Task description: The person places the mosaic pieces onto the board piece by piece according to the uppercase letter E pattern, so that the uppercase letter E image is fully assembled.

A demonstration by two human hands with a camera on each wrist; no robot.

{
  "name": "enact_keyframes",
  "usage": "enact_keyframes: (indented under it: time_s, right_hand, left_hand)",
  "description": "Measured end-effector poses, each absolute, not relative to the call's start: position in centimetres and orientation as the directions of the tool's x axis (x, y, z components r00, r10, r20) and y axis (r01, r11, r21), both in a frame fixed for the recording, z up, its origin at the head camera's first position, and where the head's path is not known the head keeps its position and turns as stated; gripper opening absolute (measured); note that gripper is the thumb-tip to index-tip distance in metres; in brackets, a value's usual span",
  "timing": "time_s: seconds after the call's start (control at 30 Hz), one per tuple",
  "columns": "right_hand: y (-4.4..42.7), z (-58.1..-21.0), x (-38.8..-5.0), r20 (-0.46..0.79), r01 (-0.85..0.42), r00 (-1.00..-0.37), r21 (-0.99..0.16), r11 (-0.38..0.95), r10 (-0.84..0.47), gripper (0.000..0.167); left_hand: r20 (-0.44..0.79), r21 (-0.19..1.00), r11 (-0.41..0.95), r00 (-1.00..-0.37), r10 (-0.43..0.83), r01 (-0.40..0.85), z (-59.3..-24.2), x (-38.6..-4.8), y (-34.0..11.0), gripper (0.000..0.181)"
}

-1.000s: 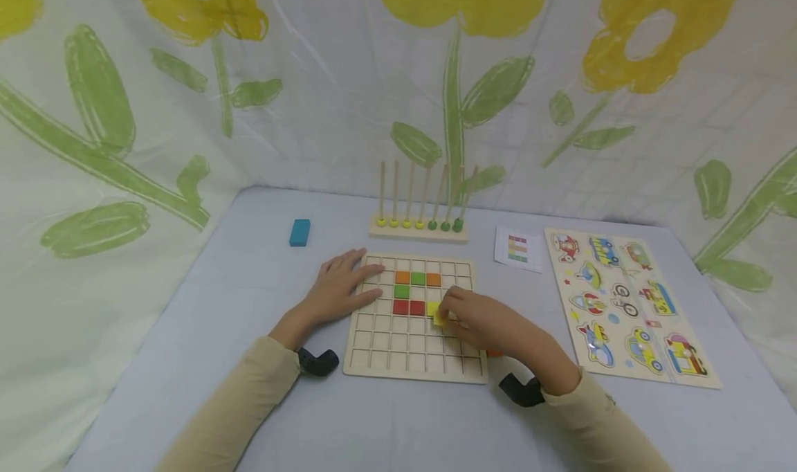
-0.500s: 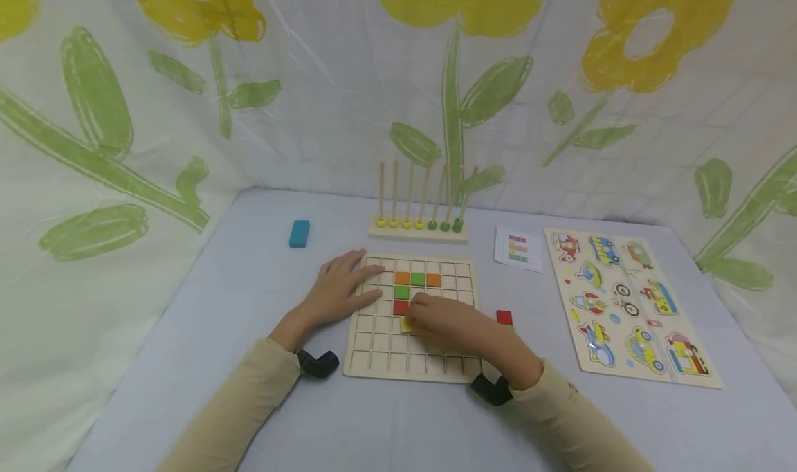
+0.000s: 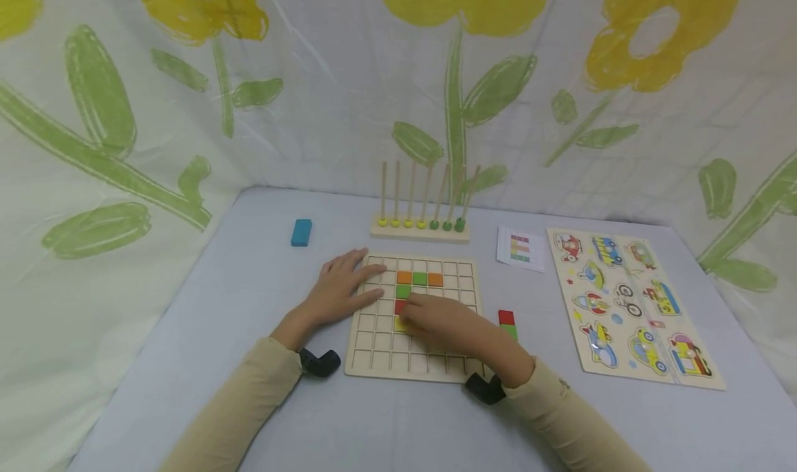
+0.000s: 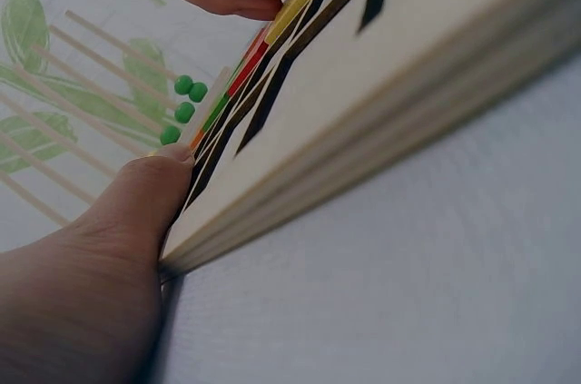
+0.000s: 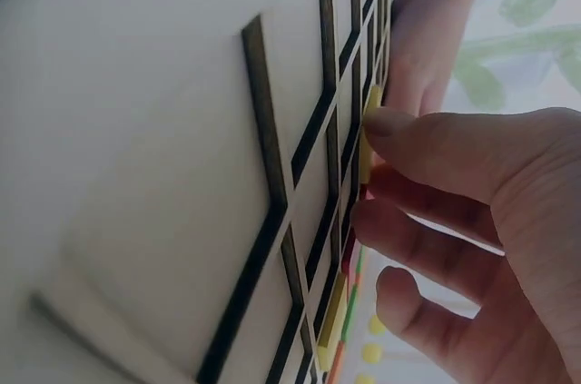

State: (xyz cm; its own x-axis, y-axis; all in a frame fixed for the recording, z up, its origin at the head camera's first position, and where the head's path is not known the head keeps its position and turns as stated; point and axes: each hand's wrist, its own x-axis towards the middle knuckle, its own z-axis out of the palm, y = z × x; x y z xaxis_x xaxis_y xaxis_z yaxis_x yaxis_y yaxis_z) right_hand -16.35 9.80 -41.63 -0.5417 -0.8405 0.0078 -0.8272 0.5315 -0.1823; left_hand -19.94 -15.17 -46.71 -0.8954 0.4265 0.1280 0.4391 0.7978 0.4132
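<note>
A wooden grid board (image 3: 381, 362) lies on the table with orange, green and red tiles (image 3: 400, 306) in its cells. My left hand (image 3: 336, 288) rests spread on its left edge; in the left wrist view the thumb (image 4: 163, 171) touches the board's rim. My right hand (image 3: 443, 321) is over the middle of the grid, pinching a yellow tile (image 3: 400, 324) just below the red one. In the right wrist view the thumb of my right hand (image 5: 472, 211) lies on that yellow tile (image 5: 369, 143), and another yellow tile (image 5: 333, 316) sits farther along the board.
Red (image 3: 506, 317) and green (image 3: 509, 331) tiles lie right of the board. Behind it stands a peg rack (image 3: 420, 232) with yellow and green beads. A blue block (image 3: 301, 232) is at the back left, a pattern card (image 3: 535, 254) and a picture puzzle (image 3: 575, 320) at the right.
My right hand has moved left across the grid with the yellow tile, uncovering the red and green tiles beside the board. My left hand has stayed in place.
</note>
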Motion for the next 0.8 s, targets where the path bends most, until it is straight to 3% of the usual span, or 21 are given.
enact_keyframes:
  time_s: [0.4, 0.8]
  right_hand:
    - [10.1, -41.0, -16.2, -0.053, -0.810, -0.566, -0.149, 0.567, -0.823, 0.012]
    - [17.7, -39.0, -16.3, -0.089, -0.631, -0.743, -0.240, 0.738, -0.664, 0.019]
  left_hand:
    - [0.117, 0.414, 0.801, -0.898, 0.425, 0.433, -46.6, -19.9, -15.3, 0.054]
    - [0.117, 0.421, 0.796, -0.896, 0.428, 0.435, -46.8, -20.0, -15.2, 0.054]
